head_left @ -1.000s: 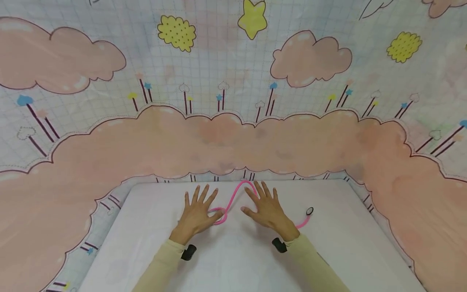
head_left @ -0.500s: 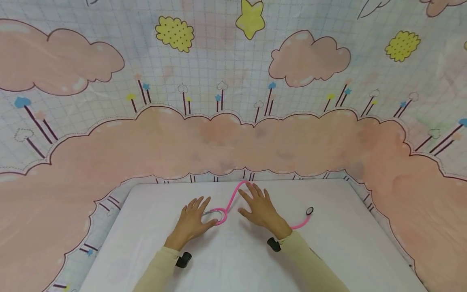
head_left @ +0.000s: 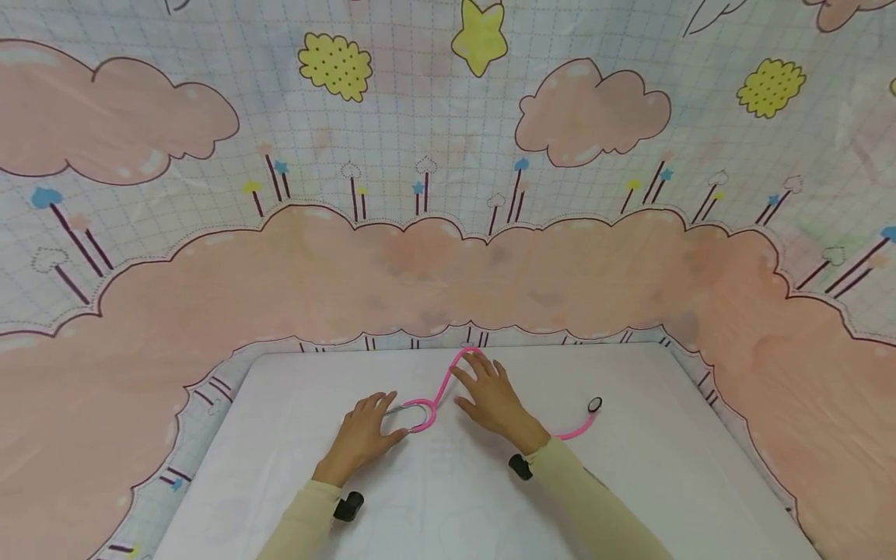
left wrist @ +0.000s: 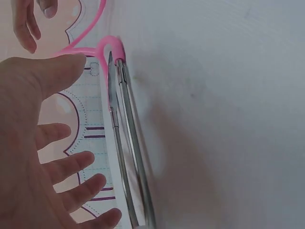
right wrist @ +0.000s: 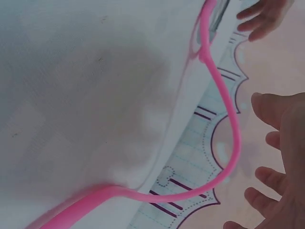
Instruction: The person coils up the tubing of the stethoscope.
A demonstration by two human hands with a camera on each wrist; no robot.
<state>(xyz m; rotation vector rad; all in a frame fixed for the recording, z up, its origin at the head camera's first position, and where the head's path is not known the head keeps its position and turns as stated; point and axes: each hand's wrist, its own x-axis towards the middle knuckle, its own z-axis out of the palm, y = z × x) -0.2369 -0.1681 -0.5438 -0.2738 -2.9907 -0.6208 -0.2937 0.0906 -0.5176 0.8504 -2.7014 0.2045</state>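
Observation:
A pink stethoscope lies on the white table, its tube arching up to the far edge. My left hand is held over the earpiece end with fingers bent loosely and apart. In the left wrist view the metal ear tubes pass beside that hand, with a gap between. My right hand hovers near the top of the tube's bend, fingers spread. The right wrist view shows the pink tube apart from its fingers. To the right rests the round chest piece; the right forearm hides part of the tube.
The white table ends at a straight far edge just behind the tube's bend. A patterned cloth with clouds and stars covers the background and surrounds the table's sides. Dark wrist cameras sit under both wrists.
Both hands have moved a little left and their spread fingers have bent. The left hand has drawn back from the pink yoke, uncovering more of the metal tubes. The stethoscope has stayed in place.

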